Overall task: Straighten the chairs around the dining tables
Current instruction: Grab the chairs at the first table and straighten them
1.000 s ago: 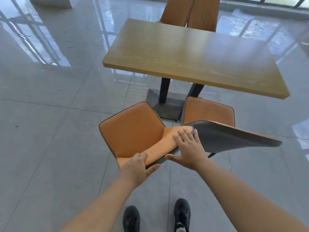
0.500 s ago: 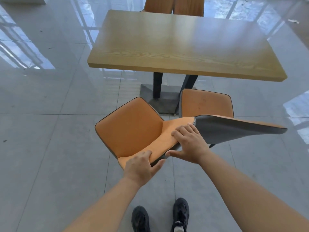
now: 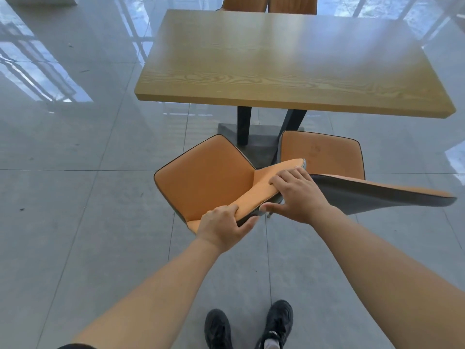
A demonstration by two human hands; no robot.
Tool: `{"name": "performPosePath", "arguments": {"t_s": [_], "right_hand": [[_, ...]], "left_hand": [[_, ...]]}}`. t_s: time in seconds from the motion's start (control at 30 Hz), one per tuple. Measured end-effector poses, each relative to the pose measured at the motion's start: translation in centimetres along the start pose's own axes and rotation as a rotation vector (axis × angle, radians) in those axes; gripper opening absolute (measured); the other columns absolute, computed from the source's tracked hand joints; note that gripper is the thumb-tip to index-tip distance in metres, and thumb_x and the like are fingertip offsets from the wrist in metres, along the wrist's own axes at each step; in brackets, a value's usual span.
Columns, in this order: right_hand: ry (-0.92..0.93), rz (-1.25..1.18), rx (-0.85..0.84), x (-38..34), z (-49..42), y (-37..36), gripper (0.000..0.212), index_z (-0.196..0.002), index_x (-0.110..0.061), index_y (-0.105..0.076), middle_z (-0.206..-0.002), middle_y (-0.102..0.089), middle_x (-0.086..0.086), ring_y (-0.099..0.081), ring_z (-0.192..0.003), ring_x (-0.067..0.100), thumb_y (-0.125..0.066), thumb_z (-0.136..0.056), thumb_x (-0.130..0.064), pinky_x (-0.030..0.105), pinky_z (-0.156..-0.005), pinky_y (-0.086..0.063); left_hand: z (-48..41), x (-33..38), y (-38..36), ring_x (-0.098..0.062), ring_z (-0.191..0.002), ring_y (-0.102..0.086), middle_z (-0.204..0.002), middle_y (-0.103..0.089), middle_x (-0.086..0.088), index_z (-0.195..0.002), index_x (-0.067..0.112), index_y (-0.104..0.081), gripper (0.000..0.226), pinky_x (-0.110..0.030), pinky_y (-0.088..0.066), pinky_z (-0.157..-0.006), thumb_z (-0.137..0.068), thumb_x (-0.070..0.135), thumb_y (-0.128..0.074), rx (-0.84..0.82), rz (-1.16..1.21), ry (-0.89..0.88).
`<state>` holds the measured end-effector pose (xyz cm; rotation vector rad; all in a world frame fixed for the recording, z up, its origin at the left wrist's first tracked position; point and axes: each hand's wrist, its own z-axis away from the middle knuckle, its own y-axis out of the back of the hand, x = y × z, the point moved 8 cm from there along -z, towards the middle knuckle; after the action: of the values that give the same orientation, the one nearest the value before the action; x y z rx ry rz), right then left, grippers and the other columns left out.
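On the grey floor (image 3: 63,197) stands a wooden table (image 3: 289,59). An orange chair (image 3: 206,177) sits crooked on the floor by the table's near edge, next to a second chair (image 3: 327,152). The left hand (image 3: 224,229) and the right hand (image 3: 299,197) both squeeze the top of the crooked one's back

four orange chairs (image 3: 206,177) (image 3: 324,152) (image 3: 244,2) (image 3: 292,3), one wooden table (image 3: 276,59), two hands (image 3: 224,227) (image 3: 299,195), two shoes (image 3: 217,328) (image 3: 276,321)

The chair (image 3: 206,177) has slid slightly toward 12 o'clock, nearer the bench's (image 3: 276,59) base; the left hand (image 3: 224,230) now curls tighter over its backrest.
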<state>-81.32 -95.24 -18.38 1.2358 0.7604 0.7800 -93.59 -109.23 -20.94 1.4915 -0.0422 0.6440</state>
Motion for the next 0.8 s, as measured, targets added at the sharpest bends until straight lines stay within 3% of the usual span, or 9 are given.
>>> {"name": "performPosePath", "arguments": {"t_s": [0.2,0.3,0.43,0.63,0.8], "right_hand": [[-0.054,-0.019,0.012,1.5,-2.3,1.0,0.103,-0.134,-0.024,-0.053,-0.141,-0.055,-0.001,-0.047,-0.132,0.026,-0.013,-0.070,-0.093,0.048,-0.120,-0.024],[-0.054,-0.054,0.020,2.2,-2.7,1.2,0.095,-0.136,-0.025,-0.051,-0.142,-0.054,-0.001,-0.044,-0.133,0.026,-0.022,-0.073,-0.090,0.049,-0.120,-0.023],[-0.025,-0.025,-0.006,3.5,-2.3,1.0,0.086,-0.135,-0.026,-0.051,-0.142,-0.052,-0.002,-0.043,-0.132,0.025,-0.029,-0.078,-0.086,0.047,-0.121,-0.022],[-0.022,-0.041,-0.019,2.4,-2.2,0.1,0.092,-0.138,-0.026,-0.048,-0.145,-0.050,-0.002,-0.040,-0.137,0.025,-0.026,-0.074,-0.088,0.049,-0.123,-0.013],[-0.043,-0.052,-0.077,2.3,-2.2,-0.1,0.100,-0.145,-0.025,-0.043,-0.152,-0.045,-0.001,-0.035,-0.144,0.027,-0.024,-0.071,-0.090,0.049,-0.123,-0.004]], "left_hand": [[-3.5,-0.3,0.8,-0.011,-0.062,-0.061,-0.078,-0.064,0.006,-0.095,0.023,-0.063,0.076,-0.030,-0.057,-0.054,-0.080,0.085,-0.023,0.036,0.011,-0.039],[-4.4,0.0,0.6,-0.011,-0.061,-0.061,-0.078,-0.063,0.007,-0.095,0.023,-0.064,0.074,-0.025,-0.055,-0.052,-0.081,0.085,-0.025,0.046,0.026,-0.065],[-4.5,1.2,-0.5,-0.011,-0.063,-0.062,-0.080,-0.063,0.006,-0.096,0.023,-0.064,0.076,-0.029,-0.058,-0.055,-0.081,0.085,-0.023,0.056,0.048,-0.073],[-3.5,0.2,-1.3,-0.011,-0.066,-0.061,-0.084,-0.064,0.007,-0.104,0.023,-0.066,0.078,-0.022,-0.054,-0.054,-0.082,0.085,-0.023,0.063,0.075,-0.073],[-3.1,0.1,-1.4,-0.012,-0.069,-0.061,-0.086,-0.062,0.007,-0.102,0.025,-0.061,0.073,-0.030,-0.059,-0.059,-0.081,0.086,-0.025,-0.003,0.063,0.005]]}}
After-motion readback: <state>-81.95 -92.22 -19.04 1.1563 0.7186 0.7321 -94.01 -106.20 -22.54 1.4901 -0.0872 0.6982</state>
